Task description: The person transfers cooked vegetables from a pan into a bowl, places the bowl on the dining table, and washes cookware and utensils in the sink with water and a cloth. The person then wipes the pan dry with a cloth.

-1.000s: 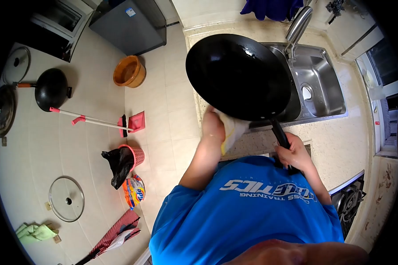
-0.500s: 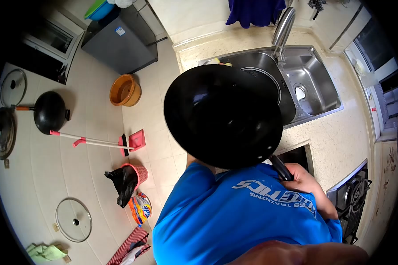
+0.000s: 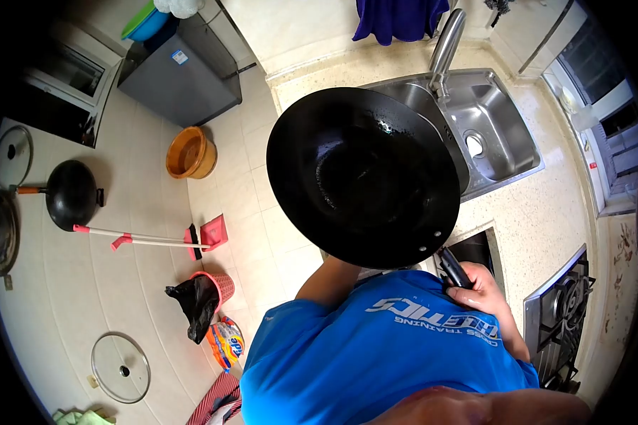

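Note:
A large black wok (image 3: 365, 177) is held up in front of my chest, its wet, shiny inside facing the camera. My right hand (image 3: 478, 289) is closed around its black handle (image 3: 455, 269), at the lower right of the pan. On the left, my forearm (image 3: 329, 280) reaches up behind the wok, so my left hand is hidden and its grip cannot be seen. Past the wok's right rim lies the steel sink (image 3: 500, 127) with its tall faucet (image 3: 446, 53). Part of the sink's left basin is covered by the wok.
A gas stove (image 3: 563, 312) stands at the right, beyond a square opening (image 3: 478, 251) in the counter. On the floor to the left are a brown bucket (image 3: 191, 154), a dustpan (image 3: 214, 232), a pink bin (image 3: 223, 289) and a Tide bag (image 3: 225, 343).
The wok has tilted, showing more of its wet inside and more of my left forearm below it. My right hand keeps the handle. The whole view has shifted slightly.

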`<state>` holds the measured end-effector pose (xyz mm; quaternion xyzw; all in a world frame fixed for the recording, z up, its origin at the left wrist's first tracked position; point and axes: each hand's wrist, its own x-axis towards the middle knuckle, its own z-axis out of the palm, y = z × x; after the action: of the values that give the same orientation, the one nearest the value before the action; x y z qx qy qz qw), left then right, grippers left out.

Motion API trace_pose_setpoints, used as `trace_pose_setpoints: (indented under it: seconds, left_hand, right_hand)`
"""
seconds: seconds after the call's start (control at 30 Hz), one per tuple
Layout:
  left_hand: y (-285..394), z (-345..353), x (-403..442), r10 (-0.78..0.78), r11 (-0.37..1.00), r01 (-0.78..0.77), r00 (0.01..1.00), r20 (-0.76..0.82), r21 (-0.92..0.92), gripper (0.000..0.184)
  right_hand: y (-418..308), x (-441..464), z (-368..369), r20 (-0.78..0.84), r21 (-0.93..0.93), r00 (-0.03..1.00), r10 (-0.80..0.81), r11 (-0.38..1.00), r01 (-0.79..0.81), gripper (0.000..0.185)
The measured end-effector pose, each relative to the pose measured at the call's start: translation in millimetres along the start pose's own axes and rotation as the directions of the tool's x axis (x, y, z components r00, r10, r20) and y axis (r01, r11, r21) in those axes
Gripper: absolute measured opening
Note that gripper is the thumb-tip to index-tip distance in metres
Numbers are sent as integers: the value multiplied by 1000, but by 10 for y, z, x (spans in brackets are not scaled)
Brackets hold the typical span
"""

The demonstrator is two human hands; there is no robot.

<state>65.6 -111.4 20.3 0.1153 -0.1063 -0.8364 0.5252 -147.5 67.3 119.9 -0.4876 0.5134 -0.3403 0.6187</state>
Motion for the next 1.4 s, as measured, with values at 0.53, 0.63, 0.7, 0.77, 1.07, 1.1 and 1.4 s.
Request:
trace_pose_setpoints:
  seconds: [0.53, 0.63, 0.7, 0.77, 1.07, 1.1, 1.4]
  left_hand:
    - [307, 99, -1477, 253, 950, -189, 933, -257, 248, 50]
    - [170, 321, -1939, 248, 909, -116, 922, -297, 399, 51]
    - [80, 347, -2191, 308, 880, -120, 880, -361, 459, 39]
    - [-7, 184, -2433, 377, 843, -99, 810, -450, 529, 39]
    - [-7, -129, -3295, 634, 758, -249, 501, -590, 603, 38]
    - [38, -187, -3379, 645, 752, -262, 482, -593, 605, 37]
    - [870, -695, -4192, 612, 766, -511, 392, -687, 390, 45]
  right_hand:
    - [104, -587, -505, 167, -616, 983, -77, 770, 165, 16]
    - [2, -693, -626, 218, -647, 976, 0, 749, 144, 18]
    - [272, -697, -744, 279, -739, 938, -206, 578, 347, 22]
    - [-10, -655, -612, 300, -626, 947, 116, 772, 104, 22]
    - [-477, -336, 110, 581, -571, 783, 222, 797, 198, 17]
    - [-535, -281, 237, 576, -417, 791, 208, 907, 65, 26]
    - [-850, 618, 1882, 778, 389, 541, -320, 921, -16, 58]
